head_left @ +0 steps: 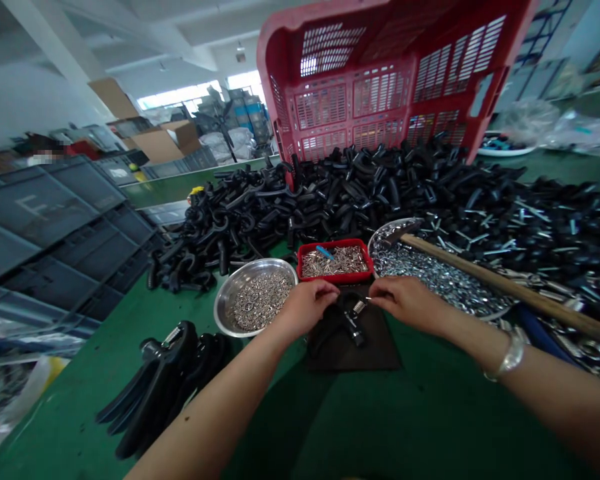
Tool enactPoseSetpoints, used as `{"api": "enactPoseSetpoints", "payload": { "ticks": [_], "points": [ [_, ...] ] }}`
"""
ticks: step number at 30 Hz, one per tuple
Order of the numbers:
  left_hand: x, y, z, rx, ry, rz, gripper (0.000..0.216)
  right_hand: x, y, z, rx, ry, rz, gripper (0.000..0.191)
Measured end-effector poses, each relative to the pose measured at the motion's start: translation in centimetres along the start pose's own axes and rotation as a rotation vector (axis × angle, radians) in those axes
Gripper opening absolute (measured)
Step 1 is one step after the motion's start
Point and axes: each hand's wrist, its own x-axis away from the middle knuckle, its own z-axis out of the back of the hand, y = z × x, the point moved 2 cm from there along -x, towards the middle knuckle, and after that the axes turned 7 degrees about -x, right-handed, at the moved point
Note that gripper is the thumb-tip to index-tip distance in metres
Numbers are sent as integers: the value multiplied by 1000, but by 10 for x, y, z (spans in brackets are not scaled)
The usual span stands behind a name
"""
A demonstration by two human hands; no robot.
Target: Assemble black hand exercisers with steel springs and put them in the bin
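**Green worktop [415, 420], one black part [351, 325] between two hands**

Beyond the worktop's left edge stand stacked grey bins [55, 227] in a bright workshop. Toward the far edge, one red crate [347, 87] lies tipped with its mouth facing the wearer, above a heap [325, 193] of black curved pieces too tangled to count.

The part lies on one dark square pad [380, 350], near the middle of the near edge. It is matt black and branched, with one curved arm toward the left hand and one silvery coil spring [359, 308] at its joint.

The left hand [305, 308] has its fingertips at the part's upper end; whether its grip is closed on it, I cannot tell. The right hand [403, 300] pinches one small bright pin [369, 298] just beside the spring.

Past the pad sits one red tray [337, 278] of pins with one blue object [325, 252] on top. One steel bowl [223, 303] stands on its left-edge side, one wide pan [377, 233] on the right-edge side; both hold small metal pieces. One wooden-handled hammer [480, 270] lies across the pan. Nearer the left edge rests a cluster [155, 387] of similar black parts, overlapping too much to count.
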Motion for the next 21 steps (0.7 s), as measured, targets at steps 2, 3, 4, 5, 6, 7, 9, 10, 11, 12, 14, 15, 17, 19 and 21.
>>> {"api": "enactPoseSetpoints", "payload": {
  "ticks": [2,3,4,5,6,7,9,10,11,12,14,15,17,19,21],
  "points": [
    [9,-4,-4,29,-57,36,20,-1,1,-5,18,3,10,15],
    [11,-5,-5,32,-68,52,20,-2,2,-7,23,8,15,16],
    [12,-6,-6,29,-65,65,19,-4,3,-9,26,17,16,17],
    [11,-5,-6,21,-52,73,19,-5,3,-10,29,26,15,18],
    [11,-5,-7,5,-32,73,18,-7,3,-11,37,31,12,18],
    [10,-3,-7,-23,-10,62,17,-8,3,-12,51,29,11,18],
    [7,0,-7,-123,32,18,16,-8,1,-13,105,7,11,19],
    [5,2,-7,-184,53,-7,16,-8,0,-13,139,-12,13,19],
    [4,3,-7,-238,69,-26,17,-8,-2,-14,170,-33,17,20],
    [3,4,-8,-280,82,-37,17,-8,-3,-14,197,-47,23,20],
    [1,6,-8,-324,91,-42,20,-8,-5,-13,229,-48,34,20],
    [0,7,-9,-340,91,-40,22,-8,-6,-13,232,-40,37,19],
    [-1,8,-10,-385,90,-36,23,-9,-7,-12,229,-31,35,19],
    [-1,9,-11,-458,96,-22,23,-10,-7,-12,229,-40,33,19],
    [-2,9,-13,-536,99,-4,22,-11,-7,-13,235,-49,35,19]
  ]
}}
